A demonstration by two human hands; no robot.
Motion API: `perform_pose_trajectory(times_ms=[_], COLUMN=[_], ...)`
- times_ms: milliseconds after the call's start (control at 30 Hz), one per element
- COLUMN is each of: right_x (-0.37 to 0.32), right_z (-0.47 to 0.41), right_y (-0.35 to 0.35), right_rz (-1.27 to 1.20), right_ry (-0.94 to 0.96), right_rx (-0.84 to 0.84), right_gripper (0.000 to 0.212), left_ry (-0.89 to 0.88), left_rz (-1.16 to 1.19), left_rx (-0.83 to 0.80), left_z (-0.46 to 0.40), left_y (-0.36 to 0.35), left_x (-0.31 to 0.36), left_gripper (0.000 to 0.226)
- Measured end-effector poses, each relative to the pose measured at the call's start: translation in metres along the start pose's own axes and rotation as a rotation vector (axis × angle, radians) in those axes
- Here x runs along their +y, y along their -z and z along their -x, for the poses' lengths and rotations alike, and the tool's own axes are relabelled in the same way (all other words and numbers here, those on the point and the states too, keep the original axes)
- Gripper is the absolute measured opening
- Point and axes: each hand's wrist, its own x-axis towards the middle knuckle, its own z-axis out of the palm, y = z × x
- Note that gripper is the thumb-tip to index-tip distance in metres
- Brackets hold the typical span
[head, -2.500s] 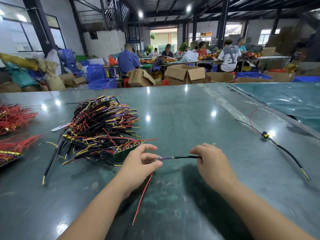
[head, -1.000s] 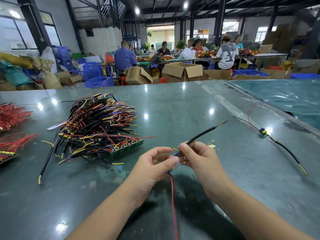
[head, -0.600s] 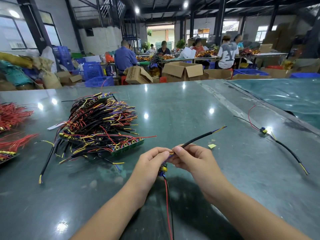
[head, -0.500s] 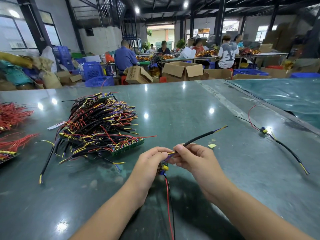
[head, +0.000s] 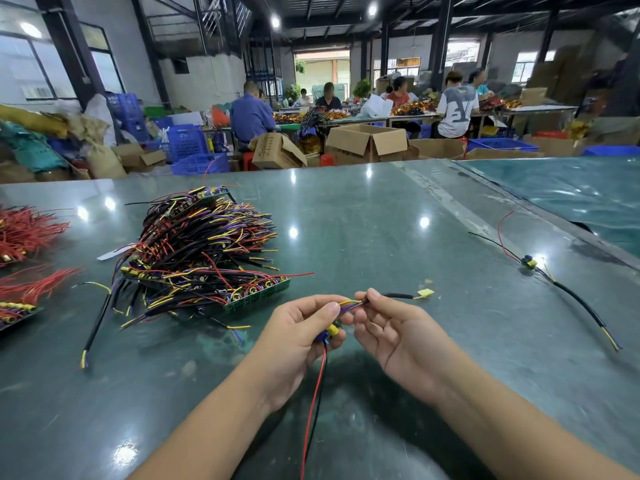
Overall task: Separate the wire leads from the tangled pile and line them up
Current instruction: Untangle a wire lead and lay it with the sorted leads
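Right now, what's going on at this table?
A person is sorting wire leads. The left hand and right hand together hold one wire lead above the green table. The tangled pile sits to the left, and one separated lead lies off to the right.

We can read very little here. On the back of a person's grey-and-white T-shirt, at the far worktables beyond the tabletop's far edge, we make out large pale shapes that look like letters, perhaps a "Y" among them, but we cannot tell for certain. The cardboard box just past the far edge carries rows of dark print on its side, too small for us to read. The white paper slip beside the wire pile, toward the tabletop's left edge, shows us no legible writing.
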Motion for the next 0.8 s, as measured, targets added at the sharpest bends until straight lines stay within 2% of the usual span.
perform_pose_trajectory(times_ms=[100, 200, 400, 500, 633, 800], right_x=[-0.0020, -0.0014, 0.0002, 0.0004, 0.0040, 0.0074], right_z=[-0.0015, -0.0028, -0.0004, -0.0001, -0.0010, -0.0027], right_y=[0.0023, 0.0040, 0.0053, 0.0035, 0.0017, 0.0036], right_rz=[0.018, 0.166, 0.402, 0.478, 0.465, 0.375], right_ry=[0.012, 0.094, 0.156, 0.245, 0.313, 0.258], right_rx=[-0.027, -0.032, -0.052, -0.036, 0.003, -0.026], right_gripper=[0.017, 0.012, 0.012, 0.013, 0.019, 0.016], left_ry=[0.012, 0.031, 0.017, -0.012, -0.024, -0.036], left_rz=[0.049, 0.056, 0.010, -0.098, -0.253, -0.261], left_rx=[-0.011, 0.005, -0.025, -0.008, 0.033, 0.056], left_z=[-0.0011, -0.0014, 0.0007, 0.0009, 0.0004, 0.0030], left_y=[0.0005, 0.0015, 0.0030, 0.0013, -0.0018, 0.0013], left_x=[0.0008, 0.0004, 0.0013, 0.0020, 0.0033, 0.0037], left_gripper=[0.021, 0.021, 0.020, 0.018, 0.015, 0.016])
